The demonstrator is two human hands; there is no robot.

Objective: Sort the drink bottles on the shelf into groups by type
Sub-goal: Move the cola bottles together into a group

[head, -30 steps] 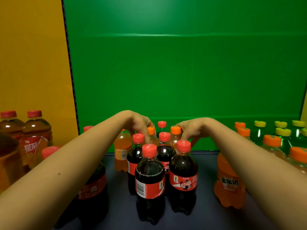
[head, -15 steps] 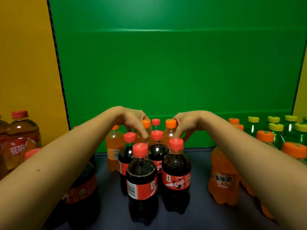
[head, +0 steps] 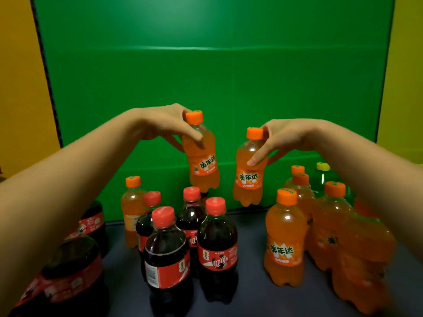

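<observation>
My left hand [head: 169, 129] grips the neck of a small orange soda bottle [head: 203, 165], held in the air above the cola cluster. My right hand [head: 281, 140] holds a second orange soda bottle [head: 248, 179] the same way, a little lower and to the right. Below them several cola bottles [head: 217, 239] with red caps stand together at the centre of the dark shelf [head: 249, 291]. One more orange soda bottle [head: 131, 211] stands behind them on the left. A group of orange soda bottles [head: 285, 239] stands at the right.
Larger cola bottles [head: 71, 275] stand at the near left under my left forearm. A green bottle with a yellow cap [head: 322, 167] shows at the back right. A green back panel [head: 206, 76] and yellow side walls [head: 20, 72] close in the shelf.
Both hands have lifted an orange soda bottle each from behind the cola cluster up into the air. The camera view has also shifted slightly right, and the tea bottles at the left are out of frame.
</observation>
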